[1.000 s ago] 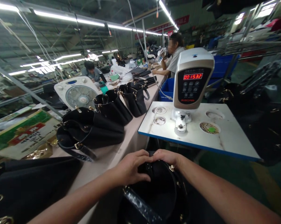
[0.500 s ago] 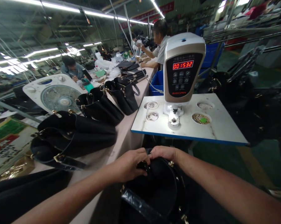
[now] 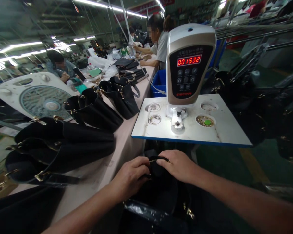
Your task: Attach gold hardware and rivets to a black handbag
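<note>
A black handbag [image 3: 161, 195] sits low in front of me, below the machine's table. My left hand [image 3: 130, 177] is closed on its rim at the left. My right hand [image 3: 177, 165] grips the rim just to the right, fingers curled over the black edge near a gold fitting. A plastic-wrapped strap [image 3: 148, 211] runs across the bag's near side. Above the hands stands a white press machine [image 3: 189, 61] with a red display reading 001532, on a white plate with a blue edge [image 3: 221, 133].
Several finished black handbags [image 3: 63, 143] lie in a row on the long bench [image 3: 117, 156] at the left, beside a white box fan [image 3: 39, 97]. Small dishes of metal parts [image 3: 204, 121] sit in the plate. Other people work further along. A blue bin [image 3: 161, 81] stands behind.
The view has shifted and the machine looks closer. Both hands have moved up on the bag's rim, and the bag's top edge is now pinched between them.
</note>
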A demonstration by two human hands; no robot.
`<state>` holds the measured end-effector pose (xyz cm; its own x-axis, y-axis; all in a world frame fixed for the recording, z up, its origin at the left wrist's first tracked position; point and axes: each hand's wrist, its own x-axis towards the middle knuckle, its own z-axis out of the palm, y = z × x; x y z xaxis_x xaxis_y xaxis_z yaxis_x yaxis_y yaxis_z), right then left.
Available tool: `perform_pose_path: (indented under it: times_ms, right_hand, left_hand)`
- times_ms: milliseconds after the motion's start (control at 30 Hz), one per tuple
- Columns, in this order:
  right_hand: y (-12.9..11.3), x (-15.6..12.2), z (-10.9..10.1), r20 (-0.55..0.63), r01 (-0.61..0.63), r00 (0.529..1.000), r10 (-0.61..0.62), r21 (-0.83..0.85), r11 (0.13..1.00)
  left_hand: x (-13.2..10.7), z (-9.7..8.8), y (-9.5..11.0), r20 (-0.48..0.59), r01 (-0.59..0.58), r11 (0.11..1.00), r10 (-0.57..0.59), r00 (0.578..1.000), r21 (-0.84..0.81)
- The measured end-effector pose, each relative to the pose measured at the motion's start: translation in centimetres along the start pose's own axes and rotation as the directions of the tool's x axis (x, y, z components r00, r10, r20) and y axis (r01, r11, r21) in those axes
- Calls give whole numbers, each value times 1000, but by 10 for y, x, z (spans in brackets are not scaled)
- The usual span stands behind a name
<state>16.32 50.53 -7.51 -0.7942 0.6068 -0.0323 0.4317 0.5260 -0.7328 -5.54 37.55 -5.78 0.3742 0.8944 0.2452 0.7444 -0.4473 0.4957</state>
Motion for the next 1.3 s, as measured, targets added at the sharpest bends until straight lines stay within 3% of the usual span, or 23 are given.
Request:
perform_pose_path:
  times_ms: [67,200,267,333,433,533,600,667,833,900,967,1067,1200,1300]
  right_hand:
    - [5,1,14,-23,-26,999,27,68,997]
    - [32,24,33,226,-48,974,2,197,979]
    - [41,36,36,291,-43,956,-23,218,975]
    - [41,42,37,237,-24,971,-27,209,978]
    - [22,37,31,29,22,999,-26,138,990]
    - [-3,24,13,-139,201,968,-211,-82,976]
    - [-15,16,-5,-170,354,891,-422,-326,877]
    - [-22,8,-25,-146,432,815,-560,-491,756]
    - [-34,-14,-82,-51,537,775,-629,-470,700]
    - [-42,-25,-102,-56,537,792,-608,-411,737]
    - [-46,-36,-116,-93,484,837,-539,-333,809]
    - [-37,-48,-120,-89,364,918,-386,-195,911]
    - [9,-60,-83,41,161,985,-165,84,983]
    - [45,-70,-39,122,7,991,-60,399,917]
  left_hand:
    - [-2,5,2,-5,-41,999,41,999,18]
    - [1,11,3,32,-73,997,75,997,-37]
    - [4,11,1,35,-51,997,53,998,-49]
    - [7,7,-1,8,-23,999,23,1000,-39]
    - [13,-2,-3,-39,15,997,-18,999,-70]
    - [22,-14,4,-93,71,988,-85,992,-140]
    - [31,-21,13,-130,95,979,-119,984,-178]
    - [40,-28,25,-165,77,978,-110,980,-194]
    - [65,-38,52,-352,92,986,-137,926,-141]
    - [75,-38,64,-424,152,977,-202,883,-149]
    - [85,-35,77,-471,218,957,-284,835,-190]
    - [95,-17,93,-475,314,909,-412,777,-275]
    - [91,29,95,-323,419,812,-557,765,-407]
    - [79,61,88,-205,493,746,-622,755,-448]
